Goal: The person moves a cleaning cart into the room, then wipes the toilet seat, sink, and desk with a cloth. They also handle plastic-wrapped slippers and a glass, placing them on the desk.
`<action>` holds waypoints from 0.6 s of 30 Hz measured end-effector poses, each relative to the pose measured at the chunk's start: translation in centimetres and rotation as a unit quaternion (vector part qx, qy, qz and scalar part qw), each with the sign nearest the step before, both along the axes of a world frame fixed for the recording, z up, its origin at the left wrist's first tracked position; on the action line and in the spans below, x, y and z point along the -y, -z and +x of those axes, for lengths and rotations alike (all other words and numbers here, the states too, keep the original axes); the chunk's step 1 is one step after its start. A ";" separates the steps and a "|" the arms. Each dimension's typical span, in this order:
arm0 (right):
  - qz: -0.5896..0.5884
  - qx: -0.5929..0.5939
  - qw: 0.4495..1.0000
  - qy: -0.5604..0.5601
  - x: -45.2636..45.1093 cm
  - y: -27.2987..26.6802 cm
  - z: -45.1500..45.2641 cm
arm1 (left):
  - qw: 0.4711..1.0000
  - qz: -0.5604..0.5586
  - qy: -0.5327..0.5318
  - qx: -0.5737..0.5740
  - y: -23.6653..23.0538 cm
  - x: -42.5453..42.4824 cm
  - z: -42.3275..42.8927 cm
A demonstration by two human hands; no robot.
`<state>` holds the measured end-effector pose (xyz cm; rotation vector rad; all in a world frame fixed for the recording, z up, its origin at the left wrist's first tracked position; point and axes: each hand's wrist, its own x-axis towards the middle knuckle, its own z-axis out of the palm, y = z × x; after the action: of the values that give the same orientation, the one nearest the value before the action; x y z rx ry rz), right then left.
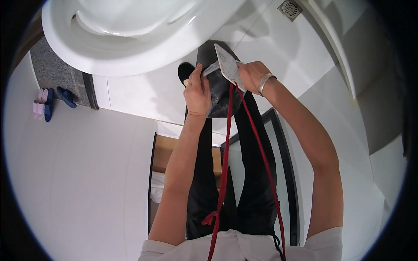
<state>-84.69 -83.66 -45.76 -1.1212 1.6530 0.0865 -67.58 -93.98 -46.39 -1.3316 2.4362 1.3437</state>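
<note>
My right hand (254, 76), with a bangle at the wrist, grips a flat white marble-patterned lid or panel (227, 65) by its edge. The panel is tilted over a dark trash bin (210, 49) that stands on the floor before me. A dark plastic bag (219, 98) lines or covers the bin, with a clear, crumpled part near its top. My left hand (197, 93) is at the left side of the bag, fingers close together; whether it pinches the bag cannot be told. A red strap (227, 146) hangs from my neck in front of the bag.
A white toilet or basin with a rounded rim (137, 65) is at the upper left. A floor drain (290, 9) lies at the upper right. Blue slippers (66, 97) and pink slippers (40, 103) are at the far left. A dark-framed glass door (284, 146) is beside my legs.
</note>
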 end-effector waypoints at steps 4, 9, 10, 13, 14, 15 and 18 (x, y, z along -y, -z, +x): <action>0.035 0.029 0.993 0.109 0.4 0.4 0.3 | 0.998 0.009 0.032 0.051 -0.5 2.0 -0.7; -0.002 0.000 0.991 0.132 0.9 1.3 1.0 | 0.988 0.105 -0.008 0.109 -0.8 3.9 -1.9; 0.001 -0.018 0.993 0.113 0.9 1.5 1.1 | 0.988 0.113 -0.015 0.106 -0.7 4.0 -2.0; -0.033 -0.053 0.994 0.088 0.1 1.8 1.7 | 0.976 0.178 -0.042 0.114 0.1 4.4 -2.2; -0.046 -0.056 0.994 0.080 -0.3 1.9 1.9 | 0.973 0.203 -0.046 0.101 0.7 4.6 -2.2; -0.044 -0.066 0.993 0.092 -0.8 1.9 2.2 | 0.957 0.251 -0.051 0.138 1.3 4.7 -2.2; -0.047 -0.091 0.986 0.129 -2.2 1.9 3.4 | 0.925 0.318 -0.030 0.207 3.4 5.2 -2.0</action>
<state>-81.29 -81.43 -47.64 -0.9825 1.9696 -0.0583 -69.57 -99.15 -49.82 -1.3274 1.5108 1.4896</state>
